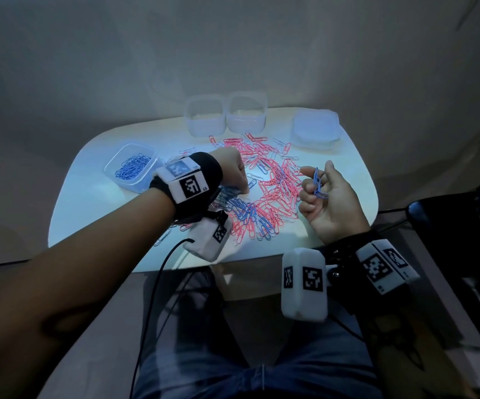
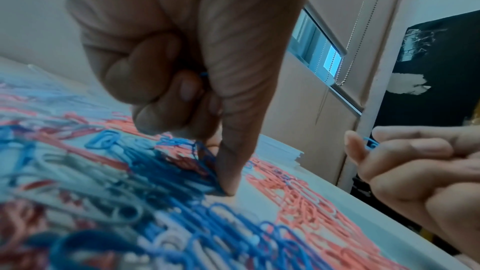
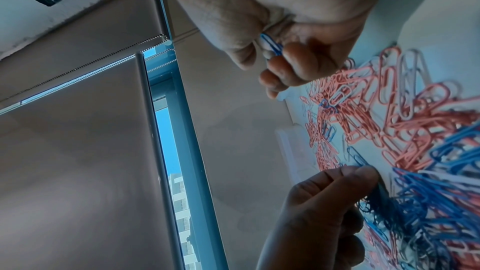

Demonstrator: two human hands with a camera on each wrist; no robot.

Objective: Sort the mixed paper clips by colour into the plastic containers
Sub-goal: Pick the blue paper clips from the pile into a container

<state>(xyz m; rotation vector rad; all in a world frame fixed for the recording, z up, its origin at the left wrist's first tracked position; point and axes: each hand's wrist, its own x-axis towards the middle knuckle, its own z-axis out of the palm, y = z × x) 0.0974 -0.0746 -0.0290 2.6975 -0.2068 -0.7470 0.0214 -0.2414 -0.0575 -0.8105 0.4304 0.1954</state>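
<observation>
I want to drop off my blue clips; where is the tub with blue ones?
In the head view the blue tub sits at the table's left side, just beyond the left hand's wristband, left of the clip pile.

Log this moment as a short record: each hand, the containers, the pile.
left hand: fingers curled, index tip pressing blue clips in the pile
right hand: palm up, pinching blue clips
left container: holds blue clips only
far containers: two, no clips visible inside
lids: stacked at far right
pile: pink, blue and white, mixed
</observation>
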